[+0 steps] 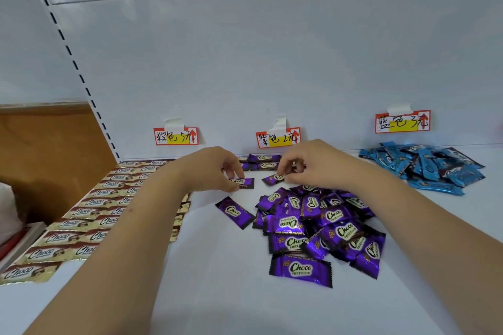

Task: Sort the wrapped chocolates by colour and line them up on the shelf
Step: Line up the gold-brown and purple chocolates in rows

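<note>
Two hands busy: my left hand (217, 168) pinches one purple chocolate (243, 183), right hand (304, 163) pinches another purple chocolate (275, 178), both just behind the purple pile (321, 228).

Two hands over a white shelf (217, 280), mid-frame. Left hand (215, 168) pinching a purple chocolate (245, 183); right hand (304, 164) pinching another purple one (273, 178) just beside it. Loose purple pile (318, 226) at lower centre right. Neat gold-and-brown rows (89, 215) at left. Blue heap (424, 168) at right. Three price tags (278, 137) on the back wall.
</note>
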A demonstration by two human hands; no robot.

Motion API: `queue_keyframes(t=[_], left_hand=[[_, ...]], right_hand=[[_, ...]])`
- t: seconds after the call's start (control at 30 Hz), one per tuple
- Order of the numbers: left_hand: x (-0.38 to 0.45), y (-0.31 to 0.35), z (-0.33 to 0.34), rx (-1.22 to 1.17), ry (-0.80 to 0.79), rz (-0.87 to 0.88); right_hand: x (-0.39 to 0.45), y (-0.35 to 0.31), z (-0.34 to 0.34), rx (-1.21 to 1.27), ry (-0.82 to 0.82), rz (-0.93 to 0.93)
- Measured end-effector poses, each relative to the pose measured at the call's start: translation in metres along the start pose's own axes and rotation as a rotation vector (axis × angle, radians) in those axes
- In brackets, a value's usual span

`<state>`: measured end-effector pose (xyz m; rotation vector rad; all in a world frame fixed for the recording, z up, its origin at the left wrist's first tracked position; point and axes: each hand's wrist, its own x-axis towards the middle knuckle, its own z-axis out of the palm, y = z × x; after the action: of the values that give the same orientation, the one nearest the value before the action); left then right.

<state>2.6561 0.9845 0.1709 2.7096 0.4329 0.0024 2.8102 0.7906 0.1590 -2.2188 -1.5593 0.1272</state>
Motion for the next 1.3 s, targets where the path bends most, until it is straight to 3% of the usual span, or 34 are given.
queue_keyframes(t=[0.7,0.8,0.97,1.17,1.3], left_hand=[[0.007,-0.009,0.004,0.101,0.161,0.040],[0.007,-0.006,0.005,0.072,0.191,0.059],[0.011,0.005,0.009,-0.006,0.240,0.098],[0.018,0.024,0.029,0.064,0.204,0.251],[0.019,0.022,0.030,0.147,0.138,0.227]], right_hand=[[0.019,-0.021,0.023,-0.215,0.027,-0.039],[0.015,-0.018,0.014,-0.187,0.093,-0.027],[0.006,0.011,-0.014,-0.124,0.325,0.170],[-0.007,0.023,-0.028,-0.136,0.240,0.344],[-0.022,0.023,-0.053,-0.113,0.105,0.430]])
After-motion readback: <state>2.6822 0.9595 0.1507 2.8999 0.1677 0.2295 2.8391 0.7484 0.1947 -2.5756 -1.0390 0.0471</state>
